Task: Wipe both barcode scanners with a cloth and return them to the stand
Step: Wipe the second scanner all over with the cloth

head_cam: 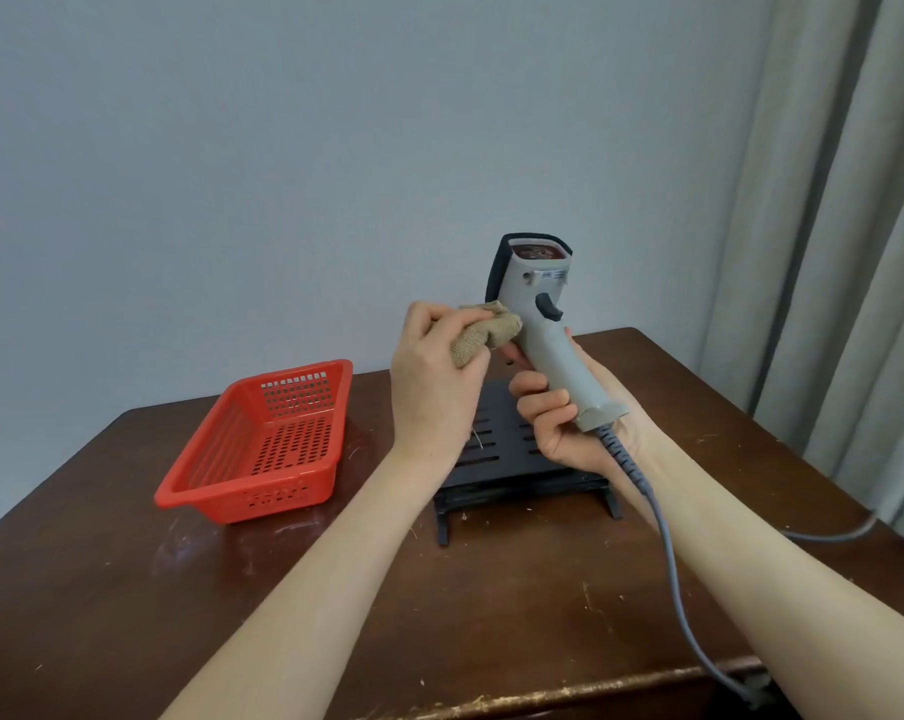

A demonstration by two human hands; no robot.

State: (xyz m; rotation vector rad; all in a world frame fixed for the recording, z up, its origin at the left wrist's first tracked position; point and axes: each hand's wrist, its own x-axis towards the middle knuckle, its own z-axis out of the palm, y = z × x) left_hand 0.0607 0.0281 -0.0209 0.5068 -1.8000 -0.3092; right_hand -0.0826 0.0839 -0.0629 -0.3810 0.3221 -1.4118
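A grey barcode scanner point(543, 324) with a black head rim and black trigger stands upright in the air above the black slotted stand point(502, 454). My right hand point(559, 418) grips its handle near the bottom. My left hand point(434, 376) holds a bunched tan cloth point(483, 332) and presses it against the scanner's left side, just below the head. The scanner's grey cable point(668, 548) hangs from the handle and runs down over the table's front edge. No second scanner is in sight.
A red perforated plastic basket point(263, 444) sits on the dark brown wooden table point(128, 605), left of the stand. A pale wall stands behind and grey curtains point(844, 252) hang at the right. Another stretch of cable point(829, 535) lies at the table's right edge.
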